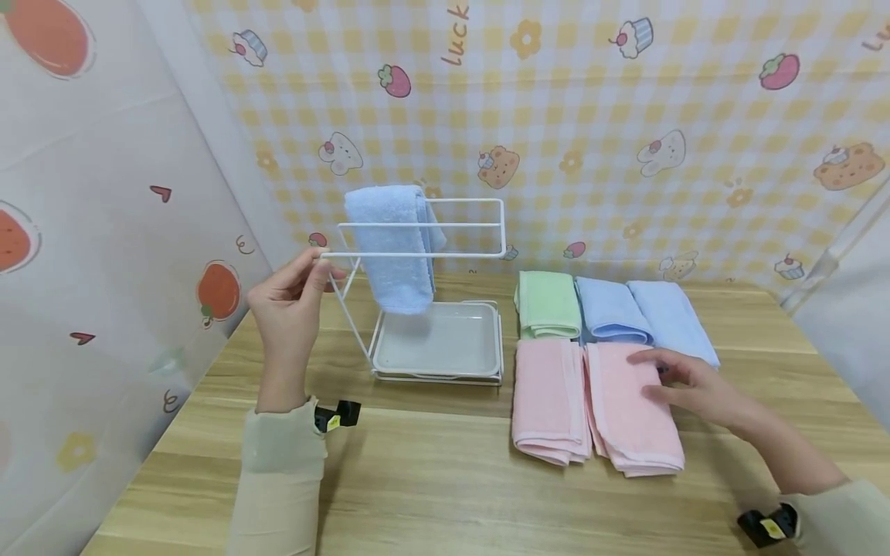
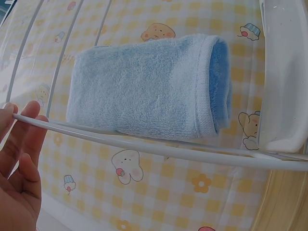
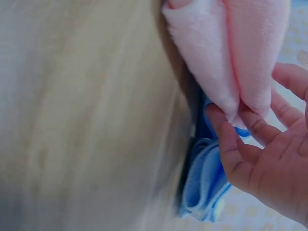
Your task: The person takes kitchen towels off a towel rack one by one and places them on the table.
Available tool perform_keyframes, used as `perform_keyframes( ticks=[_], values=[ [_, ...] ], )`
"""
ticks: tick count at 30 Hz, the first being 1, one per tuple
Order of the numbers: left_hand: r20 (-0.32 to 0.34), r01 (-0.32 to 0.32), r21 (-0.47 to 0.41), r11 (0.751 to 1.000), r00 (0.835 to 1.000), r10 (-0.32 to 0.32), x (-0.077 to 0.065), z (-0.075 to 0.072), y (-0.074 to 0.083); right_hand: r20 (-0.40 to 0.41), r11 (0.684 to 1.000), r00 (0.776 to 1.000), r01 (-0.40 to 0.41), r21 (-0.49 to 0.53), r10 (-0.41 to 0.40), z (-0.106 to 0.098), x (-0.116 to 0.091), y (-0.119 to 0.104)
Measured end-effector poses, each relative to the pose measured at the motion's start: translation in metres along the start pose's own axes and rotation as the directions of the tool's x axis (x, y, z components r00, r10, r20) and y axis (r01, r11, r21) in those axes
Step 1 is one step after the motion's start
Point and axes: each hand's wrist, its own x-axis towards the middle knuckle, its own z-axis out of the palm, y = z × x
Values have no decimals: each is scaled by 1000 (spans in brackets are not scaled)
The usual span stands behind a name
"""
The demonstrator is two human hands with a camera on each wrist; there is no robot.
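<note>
A white wire rack stands on the table, its upper left corner pinched between the thumb and fingers of my left hand. Draped over one of its bars is a light blue towel, which fills the middle of the left wrist view. My right hand reaches over the right edge of a folded pink towel, with fingers spread and fingertips touching that edge. In the right wrist view the fingers lie against the pink folds. Another folded pink towel lies just left of it.
Behind the pink towels lie a folded green towel and two folded blue towels, one in the middle and one at the right. A pale tray sits in the rack's base. A checked cloth hangs behind the wooden table.
</note>
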Motion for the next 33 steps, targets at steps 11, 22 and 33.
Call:
perform_keyframes(
  ticks=[11,22,33],
  values=[
    [5,-40,35,999,999,40,1,1,-2,-93,987,988,-130,-100,121,-27,0,-13],
    [2,-27,36,999,1000,27,1,0,-1,-155,984,980,-143,-105,126,-33,26,-38],
    [-4,-11,20,1000,1000,11,0,0,0,-159,1000,987,3,31,2,-21,85,-80]
  ],
)
